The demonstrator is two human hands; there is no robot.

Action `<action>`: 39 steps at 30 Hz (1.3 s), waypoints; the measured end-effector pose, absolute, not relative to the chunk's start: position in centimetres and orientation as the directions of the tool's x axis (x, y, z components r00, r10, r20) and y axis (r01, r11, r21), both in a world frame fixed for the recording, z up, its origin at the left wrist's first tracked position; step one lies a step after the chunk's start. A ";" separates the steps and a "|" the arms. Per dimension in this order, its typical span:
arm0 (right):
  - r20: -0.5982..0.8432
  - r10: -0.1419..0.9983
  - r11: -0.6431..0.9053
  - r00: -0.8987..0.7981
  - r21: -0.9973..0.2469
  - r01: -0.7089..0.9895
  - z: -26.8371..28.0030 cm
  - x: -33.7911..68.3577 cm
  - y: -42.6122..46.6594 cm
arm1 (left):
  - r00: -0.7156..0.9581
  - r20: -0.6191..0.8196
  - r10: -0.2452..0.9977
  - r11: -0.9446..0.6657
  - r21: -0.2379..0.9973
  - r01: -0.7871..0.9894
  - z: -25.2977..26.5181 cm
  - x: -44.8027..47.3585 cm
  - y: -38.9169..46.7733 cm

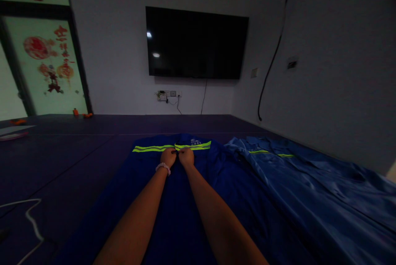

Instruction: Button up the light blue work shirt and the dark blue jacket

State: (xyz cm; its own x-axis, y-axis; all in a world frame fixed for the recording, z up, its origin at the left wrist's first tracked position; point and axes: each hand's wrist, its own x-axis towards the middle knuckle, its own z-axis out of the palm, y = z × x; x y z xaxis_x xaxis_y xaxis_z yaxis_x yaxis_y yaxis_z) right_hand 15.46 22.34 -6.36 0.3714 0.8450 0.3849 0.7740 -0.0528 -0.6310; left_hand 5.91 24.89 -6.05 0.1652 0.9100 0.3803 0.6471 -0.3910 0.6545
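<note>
A dark blue work jacket (148, 190) lies spread on the purple floor in front of me. Across its chest runs a yellow-green and grey reflective stripe (151, 148), with pale printed lettering at the upper right. My left hand (168, 156), with a pink beaded bracelet at the wrist, is closed on the jacket's front edge just below the stripe. Right beside it, my right hand (186, 157) pinches the opposite front edge. The fingertips nearly meet at the centre line; whether a button or zip sits between them is too small to tell.
A second, lighter blue garment (297, 178) with a yellow-green stripe lies at the right, near the wall. A white cable (32, 215) crosses the floor at the left. A television (198, 44) hangs on the far wall. Small orange objects (88, 115) lie by the door.
</note>
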 end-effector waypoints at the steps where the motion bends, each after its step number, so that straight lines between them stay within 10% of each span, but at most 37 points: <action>1: 0.384 0.846 -0.050 0.369 -0.632 0.773 -6.4 15.4 22.3 | 0.174 0.374 0.911 -0.389 0.644 0.659 -6.0 5.9 24.8; 39: 0.392 0.868 0.003 0.304 -0.618 0.786 -6.6 15.4 22.5 | 0.106 0.380 0.919 -0.359 0.694 0.625 -6.7 5.9 25.9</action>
